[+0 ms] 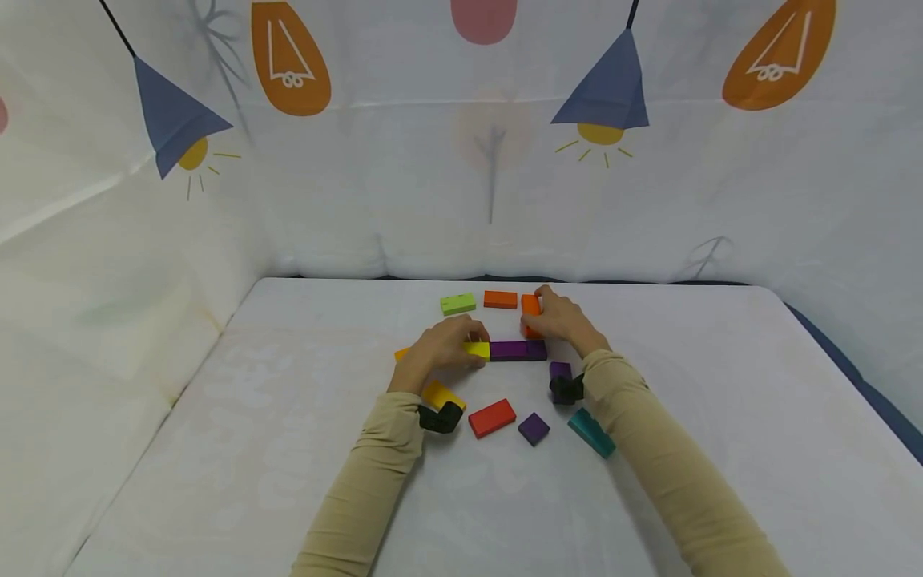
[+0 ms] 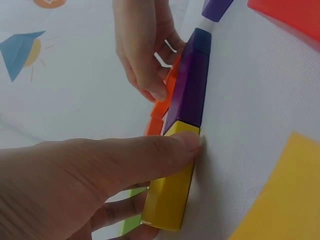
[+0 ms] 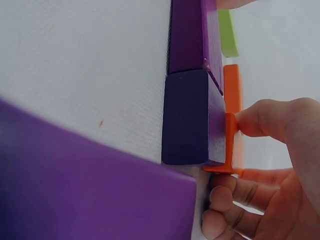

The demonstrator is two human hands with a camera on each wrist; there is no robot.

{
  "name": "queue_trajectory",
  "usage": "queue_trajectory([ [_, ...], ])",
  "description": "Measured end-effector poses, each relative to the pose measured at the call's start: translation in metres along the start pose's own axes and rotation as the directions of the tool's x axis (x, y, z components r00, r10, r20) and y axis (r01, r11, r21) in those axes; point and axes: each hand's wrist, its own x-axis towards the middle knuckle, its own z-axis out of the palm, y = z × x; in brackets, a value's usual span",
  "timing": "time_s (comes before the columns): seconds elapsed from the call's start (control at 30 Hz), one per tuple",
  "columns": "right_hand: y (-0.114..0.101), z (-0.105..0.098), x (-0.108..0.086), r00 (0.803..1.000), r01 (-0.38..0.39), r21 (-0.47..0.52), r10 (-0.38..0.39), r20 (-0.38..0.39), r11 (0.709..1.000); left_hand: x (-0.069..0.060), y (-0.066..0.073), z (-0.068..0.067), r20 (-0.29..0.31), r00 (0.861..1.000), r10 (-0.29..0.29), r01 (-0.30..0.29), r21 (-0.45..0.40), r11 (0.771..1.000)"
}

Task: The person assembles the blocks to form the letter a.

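My left hand [image 1: 441, 346] pinches a yellow block [image 1: 477, 349] between thumb and fingers. That block lies end to end with a long purple block [image 1: 508, 351], followed by a short dark purple block [image 1: 536, 349], forming a row. Behind the row's right end, my right hand [image 1: 566, 320] grips an orange block [image 1: 530, 306], thumb on one side and fingers on the other. In the right wrist view this orange block [image 3: 231, 142] is close behind the dark purple one. Another orange block [image 1: 500, 300] and a lime green block [image 1: 457, 304] lie further left.
Nearer on the white table [image 1: 252, 449] lie a yellow block [image 1: 443, 394], a red block [image 1: 493, 418], a small purple block [image 1: 534, 429] and a teal block [image 1: 591, 433]. A purple block [image 1: 560, 369] is partly hidden by the right wrist camera. A printed curtain [image 1: 404, 184] hangs behind.
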Motion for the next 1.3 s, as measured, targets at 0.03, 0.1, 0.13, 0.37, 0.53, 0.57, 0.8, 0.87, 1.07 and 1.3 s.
queue_trajectory([
  [0.03, 0.000, 0.000, -0.001, 1.000, 0.000, -0.001, 0.000, 0.000, 1.000, 0.000, 0.000, 0.000, 0.000, 1.000, 0.000, 0.000, 0.000, 1.000],
  [0.1, -0.001, 0.000, -0.002, 1.000, -0.001, -0.003, 0.001, -0.001, 1.000, 0.000, 0.000, 0.000, -0.001, 1.000, -0.002, 0.002, -0.001, 1.000],
  [0.13, 0.000, 0.000, -0.002, 1.000, 0.001, -0.004, -0.001, -0.002, 1.000, -0.001, 0.000, 0.000, -0.001, 1.000, -0.002, 0.002, -0.002, 1.000],
  [0.37, -0.001, 0.001, -0.004, 1.000, -0.005, 0.000, 0.005, 0.002, 1.000, 0.000, 0.001, 0.000, 0.003, 1.000, -0.001, 0.001, -0.005, 1.000],
  [0.53, -0.001, 0.001, -0.006, 1.000, -0.011, 0.013, 0.011, 0.009, 1.000, 0.000, 0.000, 0.000, 0.005, 1.000, -0.005, 0.005, -0.003, 1.000],
  [0.57, -0.001, 0.001, -0.006, 1.000, -0.011, 0.012, 0.011, 0.010, 1.000, 0.001, 0.000, 0.001, 0.005, 1.000, -0.004, 0.004, -0.003, 1.000],
  [0.8, -0.002, 0.003, -0.007, 1.000, -0.019, 0.003, 0.019, 0.018, 1.000, 0.002, -0.002, 0.002, 0.003, 1.000, -0.004, 0.004, -0.006, 1.000],
  [0.87, -0.002, 0.003, -0.007, 1.000, -0.014, 0.007, 0.014, 0.021, 1.000, 0.002, -0.002, 0.002, 0.001, 1.000, -0.007, 0.007, -0.003, 1.000],
  [1.07, -0.002, 0.002, -0.010, 1.000, -0.006, 0.016, 0.006, 0.018, 1.000, 0.002, -0.003, 0.002, 0.006, 1.000, -0.004, 0.004, 0.001, 1.000],
  [1.3, -0.002, 0.002, -0.011, 1.000, 0.002, 0.016, -0.002, 0.020, 1.000, 0.002, -0.003, 0.002, 0.001, 1.000, -0.003, 0.003, -0.003, 1.000],
])
